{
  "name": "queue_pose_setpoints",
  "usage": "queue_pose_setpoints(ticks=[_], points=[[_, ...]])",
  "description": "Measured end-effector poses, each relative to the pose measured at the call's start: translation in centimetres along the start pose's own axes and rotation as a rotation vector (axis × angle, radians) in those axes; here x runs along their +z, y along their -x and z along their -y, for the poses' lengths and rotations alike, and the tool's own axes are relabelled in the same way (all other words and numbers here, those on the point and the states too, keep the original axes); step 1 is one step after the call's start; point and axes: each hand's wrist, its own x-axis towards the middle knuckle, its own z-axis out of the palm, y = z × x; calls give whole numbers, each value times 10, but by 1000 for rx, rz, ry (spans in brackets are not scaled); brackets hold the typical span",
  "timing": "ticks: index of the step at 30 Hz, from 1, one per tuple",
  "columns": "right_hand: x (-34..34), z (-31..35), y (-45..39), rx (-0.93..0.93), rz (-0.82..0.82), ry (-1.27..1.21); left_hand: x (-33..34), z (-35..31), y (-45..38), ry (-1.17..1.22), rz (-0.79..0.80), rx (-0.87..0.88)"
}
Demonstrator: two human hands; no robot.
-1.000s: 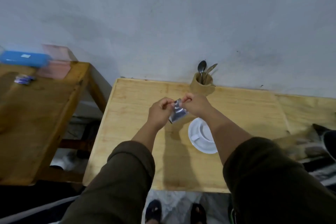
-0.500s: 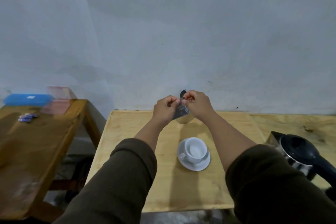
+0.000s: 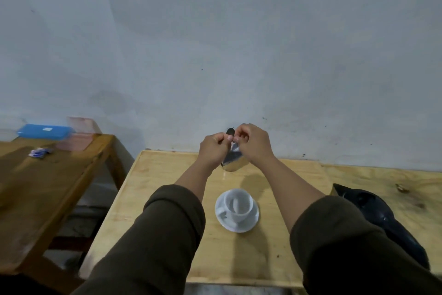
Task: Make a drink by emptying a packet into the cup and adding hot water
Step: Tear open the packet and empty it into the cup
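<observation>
Above the far half of the bench, a silvery packet hangs in the air, pinched at its top edge by both hands. Left hand is closed on the top corner with thumb and fingers; right hand is closed on the same top edge just beside it, knuckles nearly touching. Packet is blurred, so cannot tell if it is torn open. Nearer the person, a white cup stands upright on a white saucer, handle toward the left, well below the packet and apart from it. Cup's inside is too blurred to read. Dark kettle sits at the right of the bench, partly hidden by the right sleeve. A spoon tip shows behind the hands by the wall. Second bench at left carries a blue box, a pinkish box and small blue wrappers.
</observation>
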Motion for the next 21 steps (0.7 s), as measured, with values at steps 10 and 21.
queue_pose_setpoints(ticks=[10,21], points=[[3,-17,14,-220,-45,171,25,4,6,218,-36,-203],[8,-35,15,-426,-11,280,44,12,3,399,-55,-363]])
